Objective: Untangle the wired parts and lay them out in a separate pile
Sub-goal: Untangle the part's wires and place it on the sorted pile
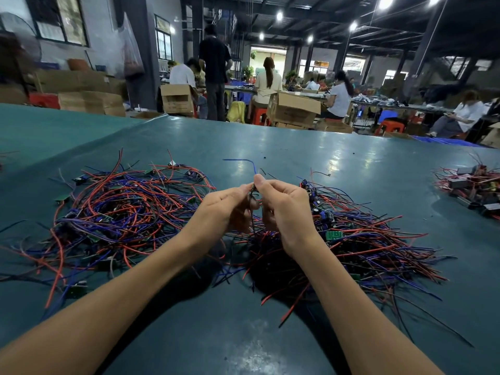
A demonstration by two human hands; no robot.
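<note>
1. Seen from above, the left hand and the right hand meet over the middle of a teal surface.
2. The fingers of both hands are curled narrow, pinching one wired part between them. Its blue wire sticks up and away.
3. On the left lies a loose tangle of red, blue and black wires with small boards. It looks unsorted.
4. On the right sits a denser heap whose wires mostly run one way. This is probably the laid-out pile.
5. The task seems roughly midway, with much of the tangle left to separate.
</note>
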